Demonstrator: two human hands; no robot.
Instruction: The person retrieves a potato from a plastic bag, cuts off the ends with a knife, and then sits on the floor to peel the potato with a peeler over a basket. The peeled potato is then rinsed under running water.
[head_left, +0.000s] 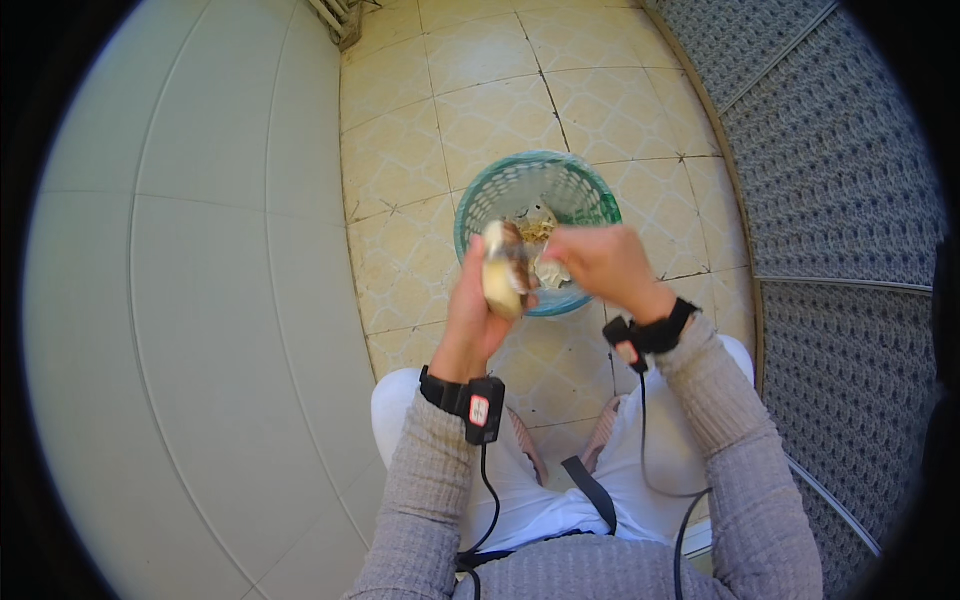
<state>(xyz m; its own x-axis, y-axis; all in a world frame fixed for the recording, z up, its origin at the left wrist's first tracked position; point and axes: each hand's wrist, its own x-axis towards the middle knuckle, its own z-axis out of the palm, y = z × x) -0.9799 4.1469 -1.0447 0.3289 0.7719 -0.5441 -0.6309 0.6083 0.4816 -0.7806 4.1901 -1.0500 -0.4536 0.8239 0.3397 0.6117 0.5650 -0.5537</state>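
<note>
My left hand (480, 307) holds an elongated cream and brown object (504, 274) over the near left part of a green-blue plastic basket (536, 159). The object is blurred, so I cannot tell what it is. Close by on its right is my right hand (604, 262), fingers curled, above the basket's right side. Whether its fingertips pinch something is hidden by blur. Inside the basket lie yellowish scraps (536, 230) and a crumpled whitish piece (553, 271), partly covered by my hands.
Beige floor tiles (495, 112) lie around the basket. A smooth pale panelled surface (202, 300) rises on the left, and a grey patterned surface (832, 180) on the right. My knees and slippers (600, 435) are near the basket. Cables hang from both wrist devices.
</note>
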